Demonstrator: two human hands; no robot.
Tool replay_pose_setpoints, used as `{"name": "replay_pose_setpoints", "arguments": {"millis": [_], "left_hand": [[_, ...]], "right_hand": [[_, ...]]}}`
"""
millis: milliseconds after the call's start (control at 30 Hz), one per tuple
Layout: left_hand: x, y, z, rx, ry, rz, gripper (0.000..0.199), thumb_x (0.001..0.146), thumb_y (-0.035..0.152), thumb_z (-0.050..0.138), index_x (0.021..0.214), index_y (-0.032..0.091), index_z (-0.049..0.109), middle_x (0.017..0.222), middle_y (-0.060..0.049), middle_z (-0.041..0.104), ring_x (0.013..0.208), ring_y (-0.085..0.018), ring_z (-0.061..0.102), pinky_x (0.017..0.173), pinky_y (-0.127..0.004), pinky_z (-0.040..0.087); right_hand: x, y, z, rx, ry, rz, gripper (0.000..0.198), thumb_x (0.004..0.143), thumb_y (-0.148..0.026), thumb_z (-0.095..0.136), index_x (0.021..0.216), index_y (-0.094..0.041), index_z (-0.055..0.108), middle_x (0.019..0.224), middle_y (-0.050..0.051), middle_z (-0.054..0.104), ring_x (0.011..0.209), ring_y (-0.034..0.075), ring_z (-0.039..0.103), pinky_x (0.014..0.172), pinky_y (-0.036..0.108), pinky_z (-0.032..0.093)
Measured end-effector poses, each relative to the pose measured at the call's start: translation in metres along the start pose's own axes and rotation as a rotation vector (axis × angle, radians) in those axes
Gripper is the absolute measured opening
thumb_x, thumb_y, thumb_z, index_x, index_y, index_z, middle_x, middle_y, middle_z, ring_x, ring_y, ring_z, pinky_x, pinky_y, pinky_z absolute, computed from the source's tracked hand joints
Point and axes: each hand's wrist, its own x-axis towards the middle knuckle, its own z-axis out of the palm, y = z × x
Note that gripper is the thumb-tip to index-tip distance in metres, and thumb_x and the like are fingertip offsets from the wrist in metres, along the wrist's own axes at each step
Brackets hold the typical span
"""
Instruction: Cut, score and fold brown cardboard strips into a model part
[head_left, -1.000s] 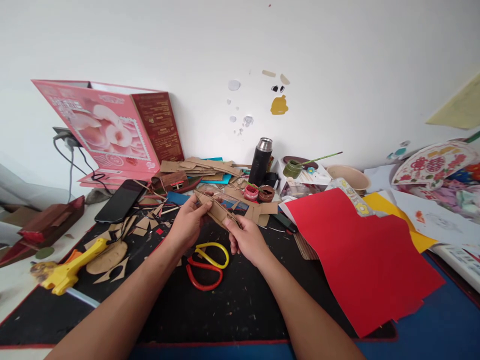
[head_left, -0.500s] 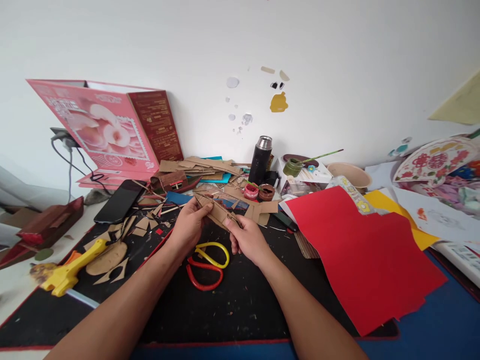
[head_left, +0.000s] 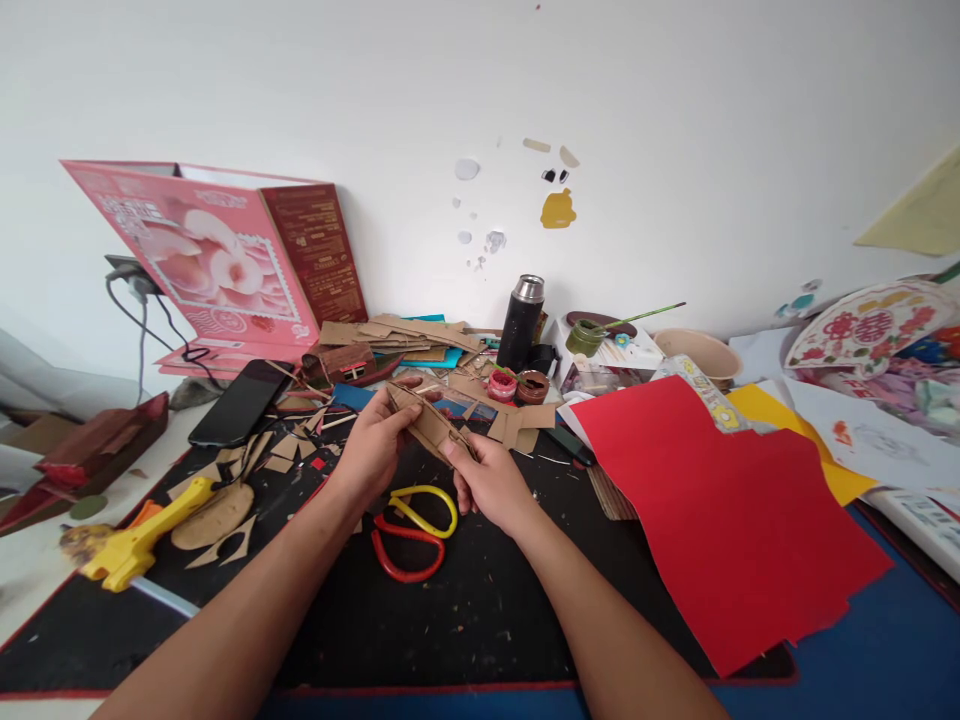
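Observation:
Both hands hold a folded strip of brown cardboard above the black mat. My left hand is closed on its left end, the thumb pressed on top. At the right end, my right hand pinches the cardboard between thumb and fingers, some of them hidden underneath. Below the hands lies a pair of scissors with one red and one yellow handle loop; its blades are hidden beneath my left hand and wrist. Small cardboard scraps are scattered left of my left hand.
A yellow glue gun and a black phone lie on the left. Behind stand a black thermos, open paint jars and a cardboard stack. Red paper covers the right side. A pink box leans at the wall.
The cardboard strip and both hands have shifted very slightly to the left. The hold on both ends is unchanged, and the things on the mat stay in place.

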Motion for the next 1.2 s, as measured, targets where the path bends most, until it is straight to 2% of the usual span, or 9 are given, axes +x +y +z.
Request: {"name": "replay_pose_setpoints", "arguments": {"millis": [167,300,500,667,733,867,933,1100,1200], "left_hand": [[-0.0006,0.0018,0.0022,-0.056,0.041,0.021,0.046,0.079,0.043,0.083,0.116,0.018,0.072,0.104,-0.013,0.085,0.105,-0.035,0.079,0.091,-0.049,0.062],[0.0002,-0.0003,0.0019,-0.045,0.052,0.046,0.043,0.080,0.046,0.083,0.111,0.018,0.072,0.101,-0.014,0.084,0.106,-0.038,0.080,0.092,-0.054,0.063],[-0.0011,-0.0016,0.0010,-0.009,0.065,0.046,0.045,0.078,0.048,0.086,0.108,0.018,0.073,0.100,-0.012,0.084,0.101,-0.036,0.080,0.089,-0.051,0.064],[-0.0038,-0.0013,0.0013,0.023,0.061,0.105,0.046,0.091,0.059,0.074,0.119,0.021,0.073,0.108,-0.011,0.084,0.098,-0.032,0.080,0.086,-0.047,0.064],[-0.0031,-0.0016,0.0001,0.042,0.059,0.123,0.045,0.093,0.058,0.072,0.117,0.021,0.073,0.107,-0.011,0.084,0.096,-0.031,0.081,0.085,-0.045,0.064],[-0.0017,-0.0021,-0.0008,0.058,0.115,0.167,0.039,0.091,0.056,0.073,0.107,0.020,0.072,0.102,-0.010,0.084,0.092,-0.030,0.081,0.083,-0.043,0.063],[-0.0026,-0.0013,0.0005,0.048,0.115,0.160,0.040,0.091,0.057,0.073,0.108,0.020,0.071,0.101,-0.010,0.084,0.091,-0.029,0.081,0.083,-0.042,0.064],[-0.0074,-0.0001,0.0047,0.063,0.005,0.029,0.057,0.085,0.059,0.083,0.124,0.020,0.069,0.110,-0.012,0.083,0.091,-0.028,0.078,0.082,-0.041,0.061],[-0.0074,-0.0025,0.0040,0.135,-0.046,0.014,0.057,0.074,0.049,0.094,0.117,0.019,0.070,0.106,-0.009,0.081,0.092,-0.026,0.075,0.082,-0.036,0.058]], "right_hand": [[-0.0006,0.0014,0.0005,-0.008,-0.012,-0.009,0.031,0.109,-0.040,0.059,0.083,-0.024,0.052,0.051,-0.010,0.056,0.037,0.010,0.054,0.040,0.020,0.036],[-0.0017,0.0001,0.0000,-0.010,-0.020,-0.009,0.030,0.110,-0.038,0.058,0.083,-0.024,0.052,0.051,-0.009,0.056,0.037,0.010,0.054,0.040,0.020,0.036],[-0.0011,0.0012,0.0002,-0.030,-0.030,-0.011,0.030,0.109,-0.042,0.060,0.086,-0.023,0.054,0.050,-0.009,0.056,0.038,0.010,0.055,0.040,0.020,0.036],[-0.0009,0.0029,0.0005,-0.033,-0.040,-0.023,0.035,0.107,-0.051,0.061,0.087,-0.024,0.053,0.050,-0.008,0.057,0.039,0.011,0.056,0.042,0.021,0.037],[-0.0018,0.0025,0.0010,-0.028,-0.051,-0.030,0.037,0.106,-0.055,0.063,0.087,-0.024,0.053,0.051,-0.009,0.057,0.039,0.011,0.056,0.042,0.021,0.038],[-0.0038,0.0013,0.0029,-0.001,-0.089,-0.023,0.044,0.104,-0.062,0.065,0.085,-0.025,0.051,0.050,-0.008,0.056,0.038,0.012,0.055,0.042,0.022,0.038],[-0.0040,0.0015,0.0035,0.004,-0.092,-0.018,0.044,0.104,-0.063,0.066,0.086,-0.025,0.053,0.050,-0.008,0.057,0.038,0.012,0.055,0.041,0.022,0.038],[-0.0024,0.0020,0.0028,0.016,-0.083,-0.020,0.036,0.106,-0.054,0.064,0.088,-0.025,0.054,0.049,-0.008,0.057,0.038,0.012,0.054,0.041,0.022,0.039],[-0.0021,-0.0004,0.0021,0.034,-0.075,0.001,0.033,0.108,-0.049,0.063,0.088,-0.024,0.053,0.050,-0.009,0.056,0.037,0.011,0.054,0.039,0.021,0.036]]}}
